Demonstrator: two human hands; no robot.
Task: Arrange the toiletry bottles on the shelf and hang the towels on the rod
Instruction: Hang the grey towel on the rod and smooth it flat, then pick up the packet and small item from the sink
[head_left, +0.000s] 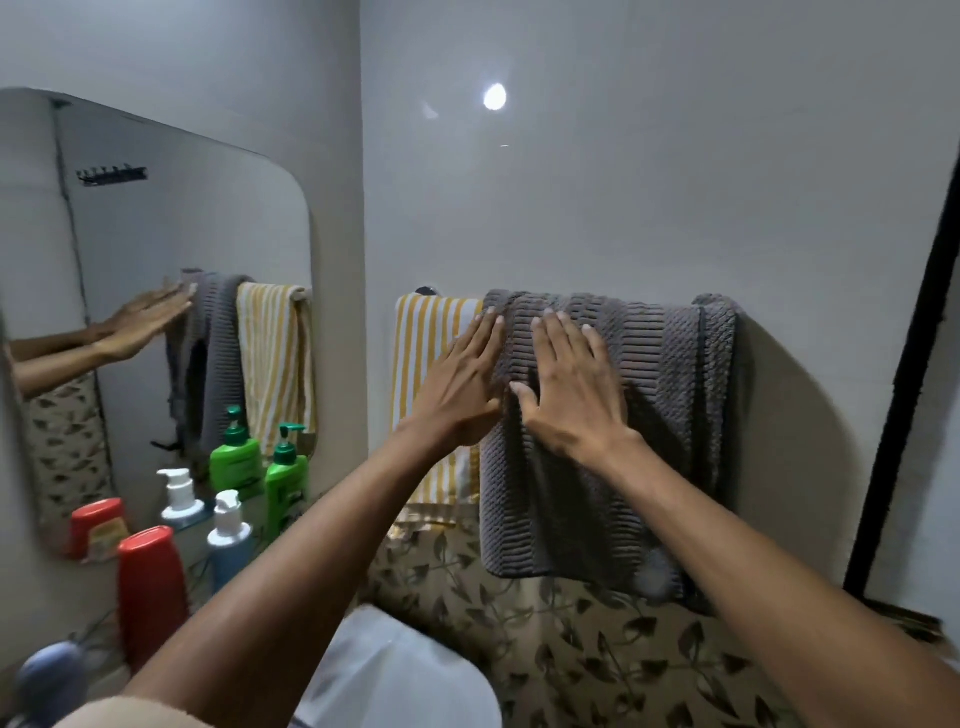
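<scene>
Head view. Grey towel (613, 436): draped over the rod on the wall. Left hand (457, 387) and right hand (571, 384): both flat on grey towel, fingers straight and slightly spread. Striped yellow towel (423, 364): hung just left of grey towel. Green (285, 480), blue (228, 540) and red (150, 592) bottles: left of grey towel, below mirror (156, 260).

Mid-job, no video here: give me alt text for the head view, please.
Both hands, left hand and right hand, press flat against a grey towel draped over the wall rod, beside a yellow-striped towel. Left, by the mirror, stand a red bottle, a blue pump bottle and a green pump bottle.
</scene>
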